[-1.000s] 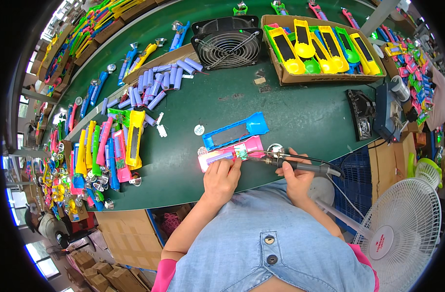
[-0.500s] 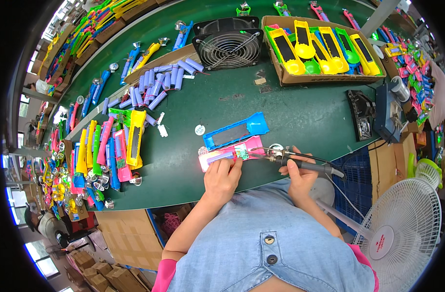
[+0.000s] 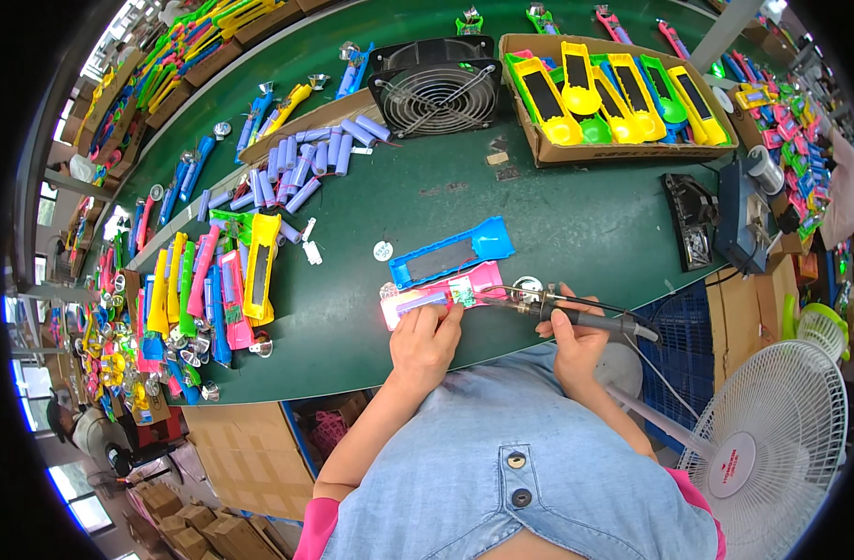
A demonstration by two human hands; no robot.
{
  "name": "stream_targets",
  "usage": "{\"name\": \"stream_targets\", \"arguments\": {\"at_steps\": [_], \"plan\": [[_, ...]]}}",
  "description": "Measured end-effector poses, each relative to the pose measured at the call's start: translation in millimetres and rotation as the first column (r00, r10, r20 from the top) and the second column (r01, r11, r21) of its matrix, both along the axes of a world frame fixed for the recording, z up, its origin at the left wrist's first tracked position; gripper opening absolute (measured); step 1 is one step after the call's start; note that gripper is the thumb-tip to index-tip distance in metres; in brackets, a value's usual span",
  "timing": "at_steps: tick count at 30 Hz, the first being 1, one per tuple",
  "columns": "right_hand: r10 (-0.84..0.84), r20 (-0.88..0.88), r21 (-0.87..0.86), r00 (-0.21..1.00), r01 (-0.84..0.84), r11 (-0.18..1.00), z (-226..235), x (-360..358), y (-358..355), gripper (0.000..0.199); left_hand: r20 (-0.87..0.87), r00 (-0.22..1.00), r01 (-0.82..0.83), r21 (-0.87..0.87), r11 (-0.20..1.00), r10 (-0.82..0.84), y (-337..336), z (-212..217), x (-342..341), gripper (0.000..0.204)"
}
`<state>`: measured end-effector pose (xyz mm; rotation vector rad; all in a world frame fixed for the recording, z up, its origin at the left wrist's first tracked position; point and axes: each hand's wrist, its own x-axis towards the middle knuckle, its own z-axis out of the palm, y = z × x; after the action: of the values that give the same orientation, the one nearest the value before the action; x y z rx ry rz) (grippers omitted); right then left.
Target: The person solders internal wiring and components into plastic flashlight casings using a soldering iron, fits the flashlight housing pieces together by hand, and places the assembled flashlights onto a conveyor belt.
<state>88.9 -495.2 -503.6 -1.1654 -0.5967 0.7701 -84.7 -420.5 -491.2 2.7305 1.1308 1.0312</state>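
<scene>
A pink plastic flashlight shell [image 3: 487, 275] lies near the table's front edge, holding a purple battery cell [image 3: 421, 303] and a small green circuit board [image 3: 462, 290]. My left hand [image 3: 425, 343] grips the shell's near side, fingertips bent together beside the board. In my right hand [image 3: 576, 338] is a soldering iron [image 3: 602, 321] with a dark handle and a cable; its tip points left at the board's right end. Whether the tip touches is too small to tell. A round silver reflector [image 3: 528, 285] sits just behind the iron. Beyond the pink shell rests a blue shell [image 3: 492, 239] with a dark strip.
Purple battery cells [image 3: 301, 168] pile up at the left rear, with coloured shells [image 3: 259, 266] nearer. At the back are a black fan [image 3: 436, 89] and a carton [image 3: 623, 154] of shells. A soldering station [image 3: 744, 219] stands right; a white fan [image 3: 763, 457] is beside me.
Both hands stay almost in place, with the soldering iron still at the board. Only a slight shift of the whole view shows.
</scene>
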Motion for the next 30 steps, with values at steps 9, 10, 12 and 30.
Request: {"name": "stream_targets", "arguments": {"at_steps": [9,10,12,30], "plan": [[-0.028,-0.023,0.018,0.999,0.028,0.999,-0.9,2.6,-2.1,0.023,0.387,0.887,-0.177,-0.223,0.959,0.254,42.9,-1.9,-25.1,0.024],[-0.034,-0.030,0.018,0.999,0.035,0.999,0.1,2.7,-1.7,0.022,0.249,0.918,-0.231,-0.301,0.925,0.310,55.4,6.1,-25.5,0.026],[-0.045,-0.032,0.021,0.999,0.045,0.999,-0.4,4.5,-1.6,0.021,0.110,0.931,-0.286,-0.368,0.885,0.347,72.3,10.0,-24.6,0.028],[-0.262,0.048,0.075,0.964,0.258,0.963,1.4,62.5,17.0,0.016,0.075,0.996,-0.028,-0.333,0.943,0.056,22.4,-4.2,-51.5,0.041]]}}
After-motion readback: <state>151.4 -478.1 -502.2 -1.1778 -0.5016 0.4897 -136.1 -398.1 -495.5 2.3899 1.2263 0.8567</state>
